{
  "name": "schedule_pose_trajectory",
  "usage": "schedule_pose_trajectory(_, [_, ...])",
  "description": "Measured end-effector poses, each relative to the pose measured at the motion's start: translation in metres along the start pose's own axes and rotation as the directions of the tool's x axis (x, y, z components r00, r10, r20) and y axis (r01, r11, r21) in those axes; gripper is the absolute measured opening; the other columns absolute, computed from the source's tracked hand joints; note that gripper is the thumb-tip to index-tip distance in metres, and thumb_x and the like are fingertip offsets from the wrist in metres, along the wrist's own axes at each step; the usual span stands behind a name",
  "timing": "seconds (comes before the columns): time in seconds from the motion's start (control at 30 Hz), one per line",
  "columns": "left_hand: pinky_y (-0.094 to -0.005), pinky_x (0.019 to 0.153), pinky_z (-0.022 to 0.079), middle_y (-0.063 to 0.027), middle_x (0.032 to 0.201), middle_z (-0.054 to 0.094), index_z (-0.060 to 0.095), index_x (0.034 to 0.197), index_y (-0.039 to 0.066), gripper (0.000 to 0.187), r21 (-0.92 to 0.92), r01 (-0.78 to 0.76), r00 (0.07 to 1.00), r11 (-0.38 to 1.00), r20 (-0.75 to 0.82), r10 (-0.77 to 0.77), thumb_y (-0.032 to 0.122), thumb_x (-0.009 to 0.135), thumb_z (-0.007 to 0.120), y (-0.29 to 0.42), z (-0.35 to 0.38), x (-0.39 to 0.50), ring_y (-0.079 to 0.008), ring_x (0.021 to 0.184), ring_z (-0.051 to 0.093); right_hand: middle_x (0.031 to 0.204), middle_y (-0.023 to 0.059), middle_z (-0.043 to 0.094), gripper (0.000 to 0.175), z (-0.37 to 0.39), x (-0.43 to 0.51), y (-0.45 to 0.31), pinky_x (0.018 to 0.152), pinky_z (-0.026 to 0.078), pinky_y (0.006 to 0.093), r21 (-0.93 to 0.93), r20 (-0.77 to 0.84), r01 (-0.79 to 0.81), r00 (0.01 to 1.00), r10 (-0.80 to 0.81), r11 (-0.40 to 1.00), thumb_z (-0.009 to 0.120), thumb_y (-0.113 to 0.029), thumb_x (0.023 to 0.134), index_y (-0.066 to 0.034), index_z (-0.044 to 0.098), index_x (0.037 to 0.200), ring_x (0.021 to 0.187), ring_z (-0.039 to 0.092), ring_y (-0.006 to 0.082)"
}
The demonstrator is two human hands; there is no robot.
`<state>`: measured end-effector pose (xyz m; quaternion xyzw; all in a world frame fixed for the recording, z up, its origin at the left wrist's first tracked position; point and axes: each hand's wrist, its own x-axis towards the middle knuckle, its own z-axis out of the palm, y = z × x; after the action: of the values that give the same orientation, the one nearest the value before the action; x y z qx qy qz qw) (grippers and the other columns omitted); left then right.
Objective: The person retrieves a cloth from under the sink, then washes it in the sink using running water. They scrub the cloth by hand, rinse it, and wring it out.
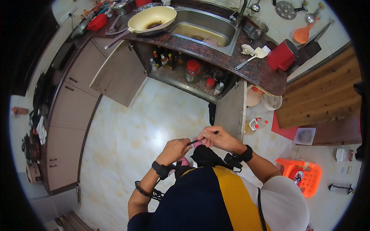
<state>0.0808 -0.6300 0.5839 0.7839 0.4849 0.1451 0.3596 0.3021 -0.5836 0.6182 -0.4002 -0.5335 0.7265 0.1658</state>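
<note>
Both hands are in front of my waist, above the pale floor. A thin black strap or cord [196, 141] runs taut between them. My left hand [175, 150] pinches its left end. My right hand [218, 139] grips it further right, where a short dark end shows above the fingers. Black cloth [204, 156] hangs just below the right hand, against my body. Something pink shows partly behind the hands, too covered to name. Black bands are around both wrists.
Ahead, the left cabinet door [121, 73] and right cabinet door [231, 106] stand open under the sink [208, 29]. Bottles and red-lidded jars [193, 72] are inside. A cream pan [153, 18] rests on the counter. An orange plastic stool [310, 176] stands at my right.
</note>
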Motion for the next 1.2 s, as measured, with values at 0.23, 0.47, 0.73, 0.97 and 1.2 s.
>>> schedule_pose_trajectory(0.23, [-0.0389, 0.064, 0.046, -0.0136, 0.082, 0.060, 0.060, 0.089, 0.003, 0.015, 0.042, -0.084, 0.996, 0.996, -0.035, 0.086, 0.016, 0.085, 0.056, -0.072, -0.108, 0.109, -0.0331, 0.073, 0.057, 0.075, 0.0059, 0.061, 0.029, -0.074, 0.098, -0.062, 0.058, 0.047, 0.0225, 0.208, -0.173, 0.131, 0.980, -0.095, 0.969, 0.047, -0.025, 0.094, 0.0016, 0.060, 0.092, 0.063, 0.056, 0.0098])
schedule_pose_trajectory(0.47, [-0.0350, 0.063, 0.046, -0.0123, 0.091, 0.058, 0.058, 0.106, 0.006, 0.026, -0.126, -0.060, 0.993, 0.990, -0.112, 0.046, 0.017, 0.083, 0.059, -0.133, -0.196, 0.209, -0.0277, 0.067, 0.057, 0.072, 0.0059, 0.061, 0.036, -0.145, 0.196, -0.158, 0.060, 0.048, 0.0221, -0.052, -0.203, 0.154, 0.966, -0.161, 0.987, 0.042, -0.030, 0.095, 0.0015, 0.060, 0.094, 0.062, 0.056, 0.0090])
schedule_pose_trajectory(0.73, [-0.0224, 0.063, 0.045, -0.0010, 0.081, 0.057, 0.058, 0.107, 0.001, 0.022, -0.585, 0.240, 0.960, 0.775, 0.027, -0.278, 0.012, 0.087, 0.056, -0.312, -0.240, 0.315, -0.0082, 0.071, 0.052, 0.080, 0.0079, 0.062, 0.036, -0.260, 0.265, -0.224, 0.059, 0.048, 0.0237, -0.110, -0.709, 0.164, 0.678, -0.193, 0.980, 0.043, -0.030, 0.094, -0.0010, 0.056, 0.111, 0.065, 0.058, 0.0113])
schedule_pose_trajectory(0.97, [-0.0228, 0.063, 0.046, -0.0028, 0.082, 0.060, 0.059, 0.105, 0.000, 0.020, -0.762, 0.141, 0.964, 0.632, -0.038, -0.262, 0.006, 0.087, 0.053, -0.339, -0.250, 0.371, -0.0089, 0.068, 0.054, 0.081, 0.0107, 0.064, 0.032, -0.358, 0.372, -0.199, 0.059, 0.051, 0.0260, 0.048, -0.784, 0.089, 0.621, -0.017, 0.995, 0.041, -0.025, 0.093, -0.0018, 0.057, 0.108, 0.064, 0.061, 0.0150])
schedule_pose_trajectory(1.2, [-0.0233, 0.066, 0.046, -0.0038, 0.086, 0.061, 0.058, 0.107, -0.001, 0.021, -0.810, 0.237, 0.910, 0.537, -0.009, -0.415, 0.009, 0.089, 0.054, -0.344, -0.250, 0.402, -0.0104, 0.078, 0.057, 0.075, 0.0079, 0.062, 0.030, -0.449, 0.503, -0.127, 0.055, 0.051, 0.0275, 0.175, -0.762, -0.029, 0.629, 0.154, 0.984, 0.042, -0.024, 0.092, -0.0028, 0.062, 0.096, 0.058, 0.059, 0.0144])
